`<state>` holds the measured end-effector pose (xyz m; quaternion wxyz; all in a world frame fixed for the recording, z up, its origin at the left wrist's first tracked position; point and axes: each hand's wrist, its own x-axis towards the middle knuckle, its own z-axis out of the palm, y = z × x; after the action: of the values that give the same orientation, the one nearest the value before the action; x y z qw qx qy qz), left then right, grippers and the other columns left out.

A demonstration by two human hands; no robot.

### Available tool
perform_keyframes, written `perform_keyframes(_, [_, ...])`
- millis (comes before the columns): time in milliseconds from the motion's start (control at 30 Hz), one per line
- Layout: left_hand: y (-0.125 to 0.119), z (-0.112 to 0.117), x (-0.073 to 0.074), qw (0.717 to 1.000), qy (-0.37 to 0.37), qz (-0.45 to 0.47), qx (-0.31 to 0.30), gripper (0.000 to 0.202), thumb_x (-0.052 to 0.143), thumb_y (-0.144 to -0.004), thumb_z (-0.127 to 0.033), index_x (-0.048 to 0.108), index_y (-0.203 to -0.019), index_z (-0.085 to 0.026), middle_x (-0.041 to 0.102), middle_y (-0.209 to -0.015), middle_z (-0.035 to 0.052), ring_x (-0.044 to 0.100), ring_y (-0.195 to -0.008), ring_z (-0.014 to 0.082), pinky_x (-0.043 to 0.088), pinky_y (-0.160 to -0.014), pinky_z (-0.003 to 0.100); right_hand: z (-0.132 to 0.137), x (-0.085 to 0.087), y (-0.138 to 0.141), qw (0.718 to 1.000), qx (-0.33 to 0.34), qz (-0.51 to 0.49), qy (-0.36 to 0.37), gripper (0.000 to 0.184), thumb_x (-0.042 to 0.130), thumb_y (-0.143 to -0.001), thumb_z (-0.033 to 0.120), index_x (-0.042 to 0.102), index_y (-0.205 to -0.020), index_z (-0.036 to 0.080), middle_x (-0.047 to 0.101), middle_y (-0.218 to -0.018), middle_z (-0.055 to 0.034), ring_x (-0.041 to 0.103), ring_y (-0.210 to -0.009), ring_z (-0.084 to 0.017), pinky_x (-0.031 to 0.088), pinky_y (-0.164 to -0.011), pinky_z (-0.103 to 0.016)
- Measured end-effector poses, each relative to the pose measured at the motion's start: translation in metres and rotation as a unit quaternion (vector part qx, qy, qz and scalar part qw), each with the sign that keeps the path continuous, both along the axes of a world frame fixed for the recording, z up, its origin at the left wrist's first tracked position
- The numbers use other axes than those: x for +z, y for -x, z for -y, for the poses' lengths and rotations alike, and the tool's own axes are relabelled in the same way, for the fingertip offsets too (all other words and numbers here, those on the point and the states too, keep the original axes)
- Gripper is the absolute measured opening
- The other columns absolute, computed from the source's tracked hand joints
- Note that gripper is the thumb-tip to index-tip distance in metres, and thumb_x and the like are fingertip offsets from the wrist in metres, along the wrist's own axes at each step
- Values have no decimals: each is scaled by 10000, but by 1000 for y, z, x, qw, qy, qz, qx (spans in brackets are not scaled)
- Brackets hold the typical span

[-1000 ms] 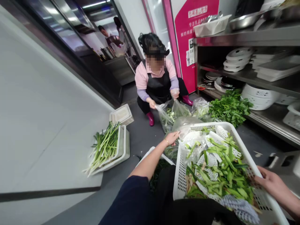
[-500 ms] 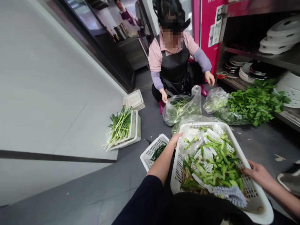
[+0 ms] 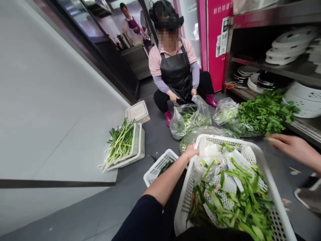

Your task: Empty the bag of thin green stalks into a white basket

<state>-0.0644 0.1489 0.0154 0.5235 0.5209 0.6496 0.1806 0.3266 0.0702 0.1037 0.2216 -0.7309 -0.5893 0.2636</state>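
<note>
At 8 o'clock from the view centre, scallions (image 3: 122, 139) are laid in a white crate (image 3: 141, 144). At 4 o'clock, the white perforated basket (image 3: 187, 201), loaded with green peelings (image 3: 248, 197), is clamped at its far-left corner by the left hand (image 3: 191, 152). At 1 o'clock, "鲜奶销量" is printed on a pink panel (image 3: 215, 72); "有机" is marked on its label (image 3: 222, 43). At 3 o'clock, the right hand (image 3: 288, 145) is held apart from the basket, fingers loosely extended.

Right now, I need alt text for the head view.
The left hand holds a white perforated basket of green vegetable scraps by a corner, the right hand off it. Beyond, a co-worker in a black apron sits or squats behind a plastic bag of greens.
</note>
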Motion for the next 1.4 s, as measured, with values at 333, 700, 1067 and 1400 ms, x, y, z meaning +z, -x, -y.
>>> perform_keyframes(333, [-20, 11, 30, 999, -36, -8, -18, 267, 581, -478, -26, 609, -723, -128, 482, -576, -54, 428, -540, 75, 360, -495, 178, -171, -14, 231, 905, 369, 169, 124, 578, 708, -509, 198, 634, -1070, 81, 646, -1046, -166, 609, -911, -287, 470, -758, -329])
perform_keyframes(700, [-28, 5, 38, 994, -84, -17, -70, 198, 619, -492, -72, 594, -681, -128, 508, -594, -35, 434, -552, 85, 387, -525, 193, -182, 6, 250, 863, 437, 216, 130, 516, 672, -590, 191, 642, -1098, 111, 670, -1006, -111, 624, -876, -244, 480, -726, -290])
perform_keyframes(1067, [-6, 11, 47, 995, -63, 71, -40, 278, 543, -503, -40, 621, -755, -125, 481, -582, -66, 413, -559, 68, 341, -516, 160, -172, 4, 92, 889, 196, 407, -78, 367, 257, -913, 157, 521, -1128, 22, 536, -1041, -245, 538, -993, -281, 293, -805, -390])
perform_keyframes(1400, [14, 9, 45, 990, -35, 139, 15, 262, 480, -461, -35, 588, -683, -124, 472, -539, -74, 401, -513, 60, 301, -482, 154, -57, -84, -1, 989, -47, 123, 73, 386, 478, -804, 450, 629, -931, 119, 631, -830, -147, 537, -661, -177, 328, -600, -301])
